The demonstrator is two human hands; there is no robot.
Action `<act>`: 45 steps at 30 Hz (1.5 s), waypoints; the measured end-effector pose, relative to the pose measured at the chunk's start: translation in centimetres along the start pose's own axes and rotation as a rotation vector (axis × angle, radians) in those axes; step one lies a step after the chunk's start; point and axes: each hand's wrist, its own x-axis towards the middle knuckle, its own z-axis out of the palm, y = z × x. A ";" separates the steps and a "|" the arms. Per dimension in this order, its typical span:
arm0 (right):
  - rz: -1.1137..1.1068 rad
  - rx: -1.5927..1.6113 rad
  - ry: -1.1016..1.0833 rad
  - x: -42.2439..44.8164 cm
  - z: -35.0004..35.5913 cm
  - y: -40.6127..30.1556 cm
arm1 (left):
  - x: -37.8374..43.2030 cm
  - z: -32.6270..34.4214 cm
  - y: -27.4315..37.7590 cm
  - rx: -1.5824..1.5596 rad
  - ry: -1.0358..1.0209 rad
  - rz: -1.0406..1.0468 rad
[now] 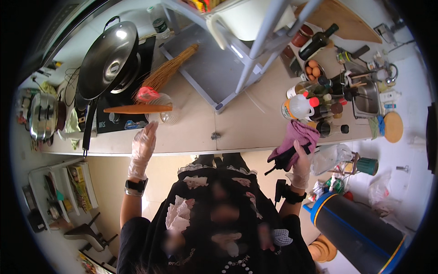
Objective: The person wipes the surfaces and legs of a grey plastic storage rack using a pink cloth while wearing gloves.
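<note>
My left hand (144, 142), in a clear plastic glove, is raised at the counter's front edge beside a wooden board (137, 109) seen nearly edge-on; whether it touches the board or the clear round container (167, 114) behind it, I cannot tell. A red object (147, 94) lies just beyond the board, by the bristles of a straw whisk broom (167, 70). My right hand (301, 161), gloved as well, grips a purple cloth (296, 137) together with something black at the front right. A steel wool scrap (215, 136) lies on the counter between my hands.
A wok (107, 61) rests tilted on the black cooktop (102, 126) at left. A grey plastic rack (219, 61) stands on the counter (239, 126), a white pot (243, 20) above it. Several bottles (297, 106) crowd the right, near a bowl of eggs (313, 70) and the sink (366, 99).
</note>
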 end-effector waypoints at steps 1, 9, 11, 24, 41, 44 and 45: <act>0.006 0.011 0.017 0.0 0.6 -0.3 | 0.1 -0.2 0.5 0.002 -0.011 0.018; 0.008 -0.099 -0.314 3.9 4.3 1.7 | 8.3 -0.1 9.6 -0.188 0.107 0.100; 0.128 -0.227 -0.290 5.2 4.5 3.5 | 9.8 2.2 11.0 -0.211 -0.007 0.046; -0.515 -1.413 -0.173 9.0 4.0 12.0 | 5.1 14.0 13.2 -0.185 -0.602 0.082; -0.613 -0.430 -0.416 2.9 12.1 4.8 | 12.9 3.3 18.0 -1.079 -0.085 -0.359; -0.617 -0.403 -0.371 3.4 11.9 5.3 | 13.2 2.3 18.9 -1.069 -0.058 -0.304; -0.621 -0.371 -0.355 3.4 11.9 5.5 | 13.1 2.5 19.0 -1.055 -0.024 -0.308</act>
